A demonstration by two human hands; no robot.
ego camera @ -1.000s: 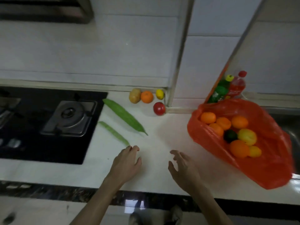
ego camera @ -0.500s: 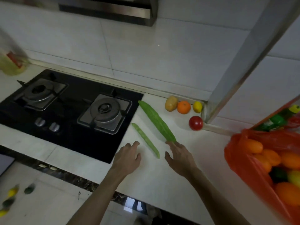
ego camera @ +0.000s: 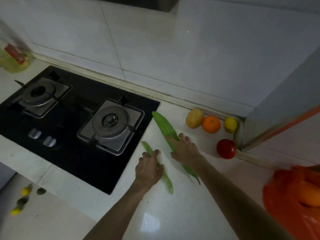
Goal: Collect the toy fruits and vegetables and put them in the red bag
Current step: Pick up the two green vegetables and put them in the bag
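Observation:
A thin green vegetable (ego camera: 167, 181) lies on the white counter beside the stove. My left hand (ego camera: 149, 168) is on its middle, fingers on one side and thumb on the other. A wide green gourd (ego camera: 161, 122) lies just to the right, and my right hand (ego camera: 187, 149) rests on it with fingers spread. A potato (ego camera: 194, 118), an orange (ego camera: 211, 124) and a lemon (ego camera: 230, 125) sit in the back corner, with a red tomato (ego camera: 226, 148) in front of them. The red bag (ego camera: 284, 193) lies open at the right edge, with orange fruit (ego camera: 310, 196) inside.
A black two-burner gas stove (ego camera: 72, 149) fills the counter to the left of the vegetables. A blurred bottle (ego camera: 12, 56) stands at the far left by the wall. Several small yellow and green fruits (ego camera: 26, 191) lie on the floor at lower left.
The view has swung left and the bag has slid to the right edge. Both hands moved forward from bare counter onto the two green vegetables.

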